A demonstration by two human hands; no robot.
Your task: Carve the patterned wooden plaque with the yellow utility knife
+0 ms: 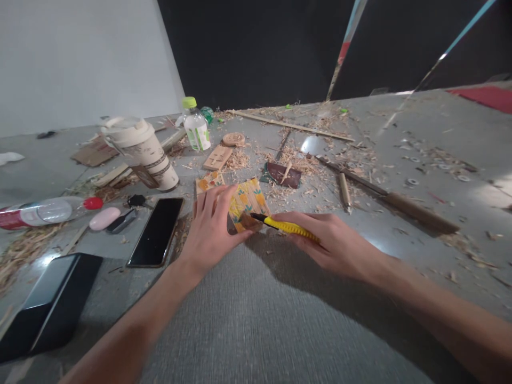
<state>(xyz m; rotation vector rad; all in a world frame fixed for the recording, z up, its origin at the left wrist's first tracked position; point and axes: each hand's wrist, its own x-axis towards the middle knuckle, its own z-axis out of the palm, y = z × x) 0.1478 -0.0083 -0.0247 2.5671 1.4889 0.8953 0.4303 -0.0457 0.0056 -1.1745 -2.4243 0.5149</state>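
Loosely scattered shavings [239, 160], grey surface [432, 125], black wall [256, 53]

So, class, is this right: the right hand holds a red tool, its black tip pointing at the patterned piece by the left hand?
Not quite: the head view shows the tool is yellow, not red. The right hand does hold it, its black tip pointing at the patterned piece by the left hand.

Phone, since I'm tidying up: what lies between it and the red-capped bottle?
Head view: a pink oval object and two small black items lie between them.
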